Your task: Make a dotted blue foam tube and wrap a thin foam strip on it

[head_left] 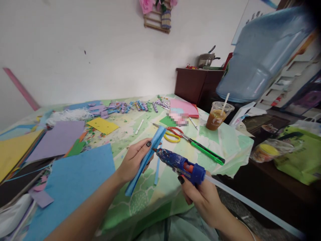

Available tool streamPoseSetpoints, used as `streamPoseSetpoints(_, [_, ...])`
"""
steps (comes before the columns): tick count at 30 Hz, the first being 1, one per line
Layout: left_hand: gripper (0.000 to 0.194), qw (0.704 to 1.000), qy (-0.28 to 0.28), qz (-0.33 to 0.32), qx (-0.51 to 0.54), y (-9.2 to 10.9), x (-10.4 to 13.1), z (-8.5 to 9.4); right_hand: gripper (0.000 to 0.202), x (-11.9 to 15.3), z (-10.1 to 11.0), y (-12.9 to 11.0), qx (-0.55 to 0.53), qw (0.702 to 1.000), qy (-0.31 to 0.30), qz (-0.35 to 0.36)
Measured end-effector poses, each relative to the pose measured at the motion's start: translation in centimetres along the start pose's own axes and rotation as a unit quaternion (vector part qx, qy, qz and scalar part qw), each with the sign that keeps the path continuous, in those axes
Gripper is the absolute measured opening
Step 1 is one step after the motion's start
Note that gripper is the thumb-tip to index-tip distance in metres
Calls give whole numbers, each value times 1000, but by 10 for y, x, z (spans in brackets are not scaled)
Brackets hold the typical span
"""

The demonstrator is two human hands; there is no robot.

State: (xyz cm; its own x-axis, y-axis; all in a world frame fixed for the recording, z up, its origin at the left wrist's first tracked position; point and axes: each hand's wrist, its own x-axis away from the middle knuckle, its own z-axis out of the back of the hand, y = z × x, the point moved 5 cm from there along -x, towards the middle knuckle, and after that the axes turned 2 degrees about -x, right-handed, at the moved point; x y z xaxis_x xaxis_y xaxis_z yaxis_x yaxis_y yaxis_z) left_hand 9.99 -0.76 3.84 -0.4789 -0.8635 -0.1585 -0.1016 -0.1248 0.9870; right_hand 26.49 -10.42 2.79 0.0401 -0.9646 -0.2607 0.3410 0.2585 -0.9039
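Between the thumb and fingers of my left hand is a folded blue strip, held at a slant above the table. My right hand grips a dark blue glue gun, its nozzle at the strip beside my left fingertips. A long pale glue stick runs out of the gun's back end toward the lower right. Under the strip, a thin light blue strip lies on the tablecloth. Part of my left fingers is hidden behind the folded strip.
Scissors and a green cutter lie beyond the gun. A drink cup stands at the table's right edge. Blue sheet, purple sheet and yellow sheet lie left. Small paper pieces line the back.
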Motion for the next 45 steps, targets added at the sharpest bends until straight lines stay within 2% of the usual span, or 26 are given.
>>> streamPoseSetpoints(4, [35,1000,5,-5,-19,2,0,1,24,4,-3,0,5,999,-35,-1])
streamPoseSetpoints(10, [32,1000,-3,-2,7,-1,-1,0,21,3,0,5,-14,1000,6,-2])
streamPoseSetpoints(15, [34,1000,13,-10,-20,0,-1,4,19,0,-4,-10,26,999,-21,18])
streamPoseSetpoints(18, [34,999,24,-8,-41,1,-1,6,17,2,-5,-18,38,999,-13,34])
streamPoseSetpoints(25, [35,1000,16,-3,-15,-2,-2,3,23,3,-2,-6,51,999,8,0])
streamPoseSetpoints(30, [35,999,19,-19,-40,3,-2,4,18,3,-5,-15,64,997,-14,37])
streamPoseSetpoints(34, [35,998,19,-24,-57,6,-2,5,17,5,-6,-25,92,993,-6,70])
streamPoseSetpoints(41, [36,998,22,-18,-54,5,-2,5,19,4,-7,-18,66,996,-17,54])
streamPoseSetpoints(45, [35,998,18,-34,-54,7,-3,5,17,5,-9,-24,80,994,-20,69])
